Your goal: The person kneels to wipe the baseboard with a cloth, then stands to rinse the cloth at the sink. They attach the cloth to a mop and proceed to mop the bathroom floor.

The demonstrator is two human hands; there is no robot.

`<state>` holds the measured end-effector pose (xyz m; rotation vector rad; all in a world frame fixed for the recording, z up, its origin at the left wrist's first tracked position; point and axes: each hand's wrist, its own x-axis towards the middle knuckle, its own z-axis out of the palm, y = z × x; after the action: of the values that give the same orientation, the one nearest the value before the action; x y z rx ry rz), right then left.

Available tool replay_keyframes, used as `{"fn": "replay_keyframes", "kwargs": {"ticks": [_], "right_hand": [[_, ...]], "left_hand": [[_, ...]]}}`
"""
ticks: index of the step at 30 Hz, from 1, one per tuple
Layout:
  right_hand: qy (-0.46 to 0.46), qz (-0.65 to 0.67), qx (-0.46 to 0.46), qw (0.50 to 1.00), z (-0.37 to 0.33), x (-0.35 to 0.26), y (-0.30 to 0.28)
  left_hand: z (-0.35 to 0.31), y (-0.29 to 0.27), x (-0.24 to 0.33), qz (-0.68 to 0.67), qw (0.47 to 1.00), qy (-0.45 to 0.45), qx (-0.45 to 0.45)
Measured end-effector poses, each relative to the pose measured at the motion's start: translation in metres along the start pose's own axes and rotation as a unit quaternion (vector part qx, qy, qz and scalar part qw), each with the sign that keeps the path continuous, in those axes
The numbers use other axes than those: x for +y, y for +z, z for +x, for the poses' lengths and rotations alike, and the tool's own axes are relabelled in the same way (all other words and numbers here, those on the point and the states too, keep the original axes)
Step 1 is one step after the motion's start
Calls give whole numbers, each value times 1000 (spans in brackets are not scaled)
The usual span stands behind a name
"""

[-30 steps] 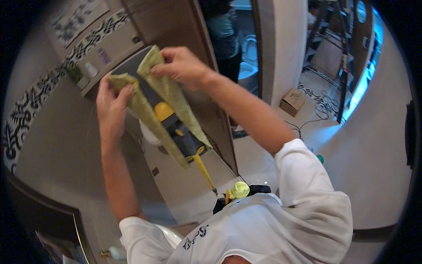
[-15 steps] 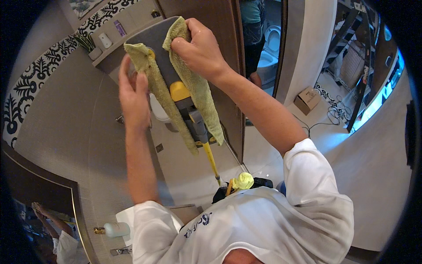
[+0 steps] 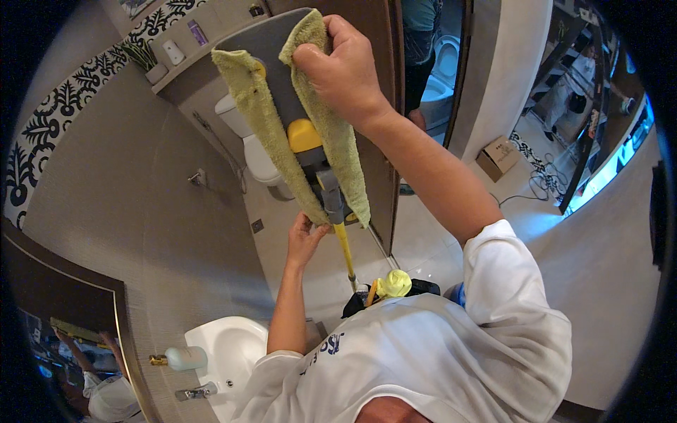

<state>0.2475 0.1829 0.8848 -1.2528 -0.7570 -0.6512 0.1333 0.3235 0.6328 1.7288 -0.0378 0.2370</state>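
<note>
A grey flat mop head (image 3: 266,53) with yellow parts is held up in front of me, its yellow pole (image 3: 345,248) running down toward my body. Around it is wrapped a yellow-green towel (image 3: 264,123), whose two long edges fold over onto the mop's face. My right hand (image 3: 347,74) grips the towel's upper right corner, thumb on top. At the lower end of the left fold, my left hand (image 3: 306,240) pinches the towel's edge between thumb and fingers. The towel hides the mop's long sides.
A white sink (image 3: 233,352) with a tap and a soap bottle (image 3: 187,358) lies at lower left. The toilet (image 3: 261,156) stands beyond the mop, beside a brown door (image 3: 384,141). Another person (image 3: 421,53) stands past the doorway. A cardboard box (image 3: 498,157) and cables sit at right.
My left hand has moved from the towel's upper left corner down to its lower left end. The right hand keeps its hold, and the mop head has shifted slightly up and right.
</note>
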Motion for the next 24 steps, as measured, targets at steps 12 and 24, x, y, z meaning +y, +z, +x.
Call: {"fn": "replay_keyframes", "kwargs": {"ticks": [12,24], "right_hand": [[28,15,13,999,-4,-1,1],[57,192,-135,970,-27,16,-18]], "left_hand": [[-2,7,-35,17,999,47,18],[-2,15,-43,18,990,47,131]]}}
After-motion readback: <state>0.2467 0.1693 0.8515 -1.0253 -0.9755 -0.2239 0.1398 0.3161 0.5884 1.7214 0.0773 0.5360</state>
